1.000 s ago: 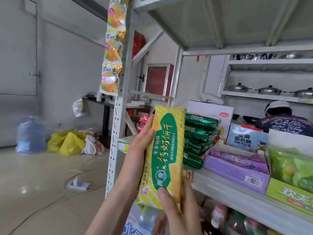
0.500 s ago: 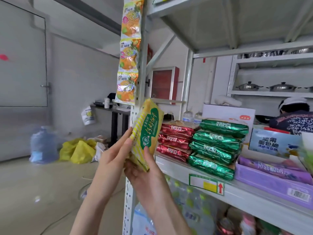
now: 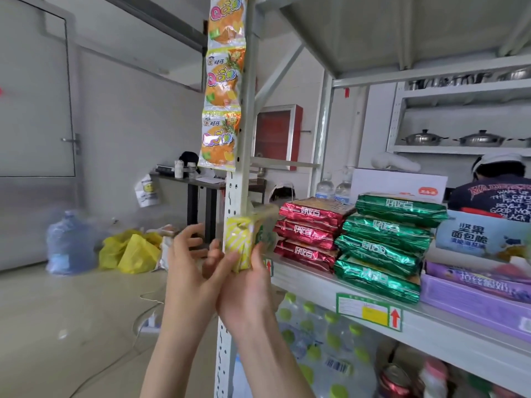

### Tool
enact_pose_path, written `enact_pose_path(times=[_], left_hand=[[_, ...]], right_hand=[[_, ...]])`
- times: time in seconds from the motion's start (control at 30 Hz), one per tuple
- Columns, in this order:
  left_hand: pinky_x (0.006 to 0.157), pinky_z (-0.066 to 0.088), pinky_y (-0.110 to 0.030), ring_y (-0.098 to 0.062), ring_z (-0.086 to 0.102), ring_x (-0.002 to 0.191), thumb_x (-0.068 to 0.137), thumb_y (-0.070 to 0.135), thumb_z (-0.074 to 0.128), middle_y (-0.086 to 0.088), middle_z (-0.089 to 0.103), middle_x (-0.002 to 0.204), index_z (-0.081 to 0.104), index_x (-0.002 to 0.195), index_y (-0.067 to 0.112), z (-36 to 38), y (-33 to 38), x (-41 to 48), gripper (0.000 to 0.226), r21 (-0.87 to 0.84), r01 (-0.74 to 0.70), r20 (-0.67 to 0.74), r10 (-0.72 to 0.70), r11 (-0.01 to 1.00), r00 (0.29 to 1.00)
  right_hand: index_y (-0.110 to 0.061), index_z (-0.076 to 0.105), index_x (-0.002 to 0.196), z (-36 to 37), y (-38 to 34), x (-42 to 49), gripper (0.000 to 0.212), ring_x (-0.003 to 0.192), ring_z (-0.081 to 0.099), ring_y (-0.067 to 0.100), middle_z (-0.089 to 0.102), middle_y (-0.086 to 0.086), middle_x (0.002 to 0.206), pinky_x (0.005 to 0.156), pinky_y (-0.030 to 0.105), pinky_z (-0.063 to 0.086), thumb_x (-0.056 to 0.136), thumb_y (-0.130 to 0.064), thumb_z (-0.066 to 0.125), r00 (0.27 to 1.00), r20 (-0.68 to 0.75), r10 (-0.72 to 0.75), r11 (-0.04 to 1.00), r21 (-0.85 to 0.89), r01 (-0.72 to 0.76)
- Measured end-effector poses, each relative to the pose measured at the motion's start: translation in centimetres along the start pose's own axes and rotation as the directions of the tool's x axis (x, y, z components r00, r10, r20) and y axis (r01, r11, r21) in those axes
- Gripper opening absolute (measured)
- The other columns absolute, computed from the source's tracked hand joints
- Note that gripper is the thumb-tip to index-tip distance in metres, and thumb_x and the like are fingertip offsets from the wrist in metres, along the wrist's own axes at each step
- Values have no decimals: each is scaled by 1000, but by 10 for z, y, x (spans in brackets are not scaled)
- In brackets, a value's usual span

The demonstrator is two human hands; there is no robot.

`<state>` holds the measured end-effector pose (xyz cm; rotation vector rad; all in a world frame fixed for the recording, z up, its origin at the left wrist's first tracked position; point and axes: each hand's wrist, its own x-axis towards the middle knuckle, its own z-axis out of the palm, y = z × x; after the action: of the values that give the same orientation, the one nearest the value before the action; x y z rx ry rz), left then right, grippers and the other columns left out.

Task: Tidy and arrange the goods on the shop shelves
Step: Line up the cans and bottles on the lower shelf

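Observation:
A yellow-and-green striped biscuit pack (image 3: 240, 242) stands end-on at the left end of the grey shelf (image 3: 431, 331), beside the shelf post (image 3: 238, 182). My right hand (image 3: 247, 285) grips its lower end from below, thumb on the left side and fingers on the right. My left hand (image 3: 186, 262) hovers just left of the pack with loosely curled fingers and holds nothing. Right of the pack lie a stack of red packs (image 3: 307, 231) and a taller stack of green packs (image 3: 385, 248).
A purple box (image 3: 474, 294) sits further right on the shelf. A strip of orange candy bags (image 3: 222, 90) hangs down the post. Bottles (image 3: 316, 326) fill the shelf below. A person (image 3: 500, 191) stands behind the rack. A water jug (image 3: 69, 242) and yellow bags (image 3: 129, 251) lie on the floor.
The biscuit pack has turned from facing me to end-on and moved onto the shelf's left end. My left hand has come off the pack; my right hand keeps hold of it.

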<state>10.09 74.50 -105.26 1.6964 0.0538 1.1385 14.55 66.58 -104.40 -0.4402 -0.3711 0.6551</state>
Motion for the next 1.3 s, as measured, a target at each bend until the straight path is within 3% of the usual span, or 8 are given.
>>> enact_pose_path(times=[0.2,0.33,0.63,0.87,1.0,1.1,1.2,1.3], left_hand=[[86,54,-50,-21,57,107,93,15,70,10,54,111,60,118,31,12,-13,0,32,189,-190,87,177,963,980],[113,35,-46,-27,42,134,102,18,55,5,50,145,56,139,24,25,-22,-2,37,311,-216,181,165,926,970],[121,5,-58,-35,-20,153,106,26,48,-5,2,171,23,158,43,70,-17,1,61,630,-88,287,-126,771,950],[125,3,-56,-37,-3,156,103,36,48,-16,9,169,-18,159,32,89,-38,-2,87,703,-150,342,-146,695,928],[126,6,-51,-35,8,156,102,24,48,-13,-2,170,-27,156,11,112,-38,-63,93,646,-24,286,-213,763,934],[125,5,-53,-38,-2,155,104,33,46,-18,-16,168,-22,155,-2,129,-50,-117,91,721,69,330,-430,689,840],[124,5,-59,-39,-16,154,105,47,42,-17,-16,168,-15,160,11,138,-65,-143,87,791,-55,490,-577,609,654],[124,4,-60,-34,-8,156,103,60,34,-9,-1,171,14,162,29,140,-73,-136,70,802,-256,545,-485,540,684]], right_hand=[[-7,70,128,-22,1,9,83,112,71,28,71,17,122,87,31,56,92,-76,40,985,-170,-33,944,-328,-25],[-17,72,111,-55,3,-21,57,70,68,17,74,4,82,65,30,52,103,-62,39,956,-241,-166,723,-689,-48],[1,70,100,-104,-49,-124,49,61,61,18,68,7,72,63,28,48,110,-39,42,945,-240,-223,458,-882,-116],[-14,72,92,-131,-109,-214,30,72,65,17,67,2,75,70,31,52,108,-24,49,930,-135,-343,100,-989,-107],[-30,68,93,-176,-118,-249,23,87,66,6,69,-11,89,78,32,53,107,-22,51,900,-133,-415,-171,-960,-221],[-32,63,117,-208,-109,-252,22,105,60,4,62,-17,114,88,33,52,103,-18,55,907,-2,-421,-389,-903,-183],[-30,46,145,-217,-104,-251,45,133,46,9,45,-14,144,105,31,44,103,-16,52,935,61,-350,-523,-841,-141],[-35,19,161,-216,-101,-243,61,155,13,7,14,-14,167,125,25,19,107,-22,44,974,92,-206,-619,-783,-57]])
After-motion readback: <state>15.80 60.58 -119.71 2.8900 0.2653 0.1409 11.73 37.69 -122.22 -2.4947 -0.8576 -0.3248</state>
